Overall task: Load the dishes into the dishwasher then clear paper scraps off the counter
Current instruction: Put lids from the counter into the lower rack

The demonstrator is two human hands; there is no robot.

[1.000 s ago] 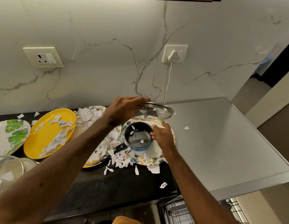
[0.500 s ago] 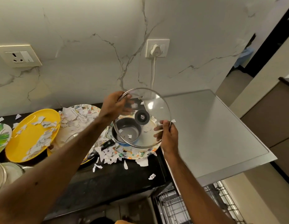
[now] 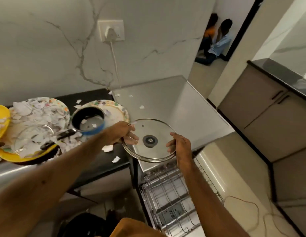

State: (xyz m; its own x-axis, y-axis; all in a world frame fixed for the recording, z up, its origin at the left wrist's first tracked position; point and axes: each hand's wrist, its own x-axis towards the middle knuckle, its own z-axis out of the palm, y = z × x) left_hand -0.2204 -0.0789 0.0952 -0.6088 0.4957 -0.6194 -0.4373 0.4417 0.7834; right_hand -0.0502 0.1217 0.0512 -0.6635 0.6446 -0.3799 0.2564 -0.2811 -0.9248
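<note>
Both my hands hold a round glass lid (image 3: 153,132) with a metal rim and a dark centre knob, underside up, above the steel dishwasher top. My left hand (image 3: 122,135) grips its left rim and my right hand (image 3: 180,145) grips its right rim. A small blue saucepan (image 3: 88,123) with a black handle stands uncovered on a patterned plate (image 3: 117,111) on the black counter, a few paper bits inside it. The open dishwasher's wire rack (image 3: 167,194) lies below the lid.
Left on the counter are another patterned plate (image 3: 44,108), yellow plates (image 3: 1,113) and a glass lid (image 3: 33,136), all strewn with paper scraps (image 3: 107,148). A white plug and cord (image 3: 112,34) hang on the marble wall. Grey cabinets (image 3: 261,106) stand right; people sit in the doorway.
The lid came off the saucepan, tipped up, then swung right and down over the dishwasher. My view turned right, so the plates slid to the left edge.
</note>
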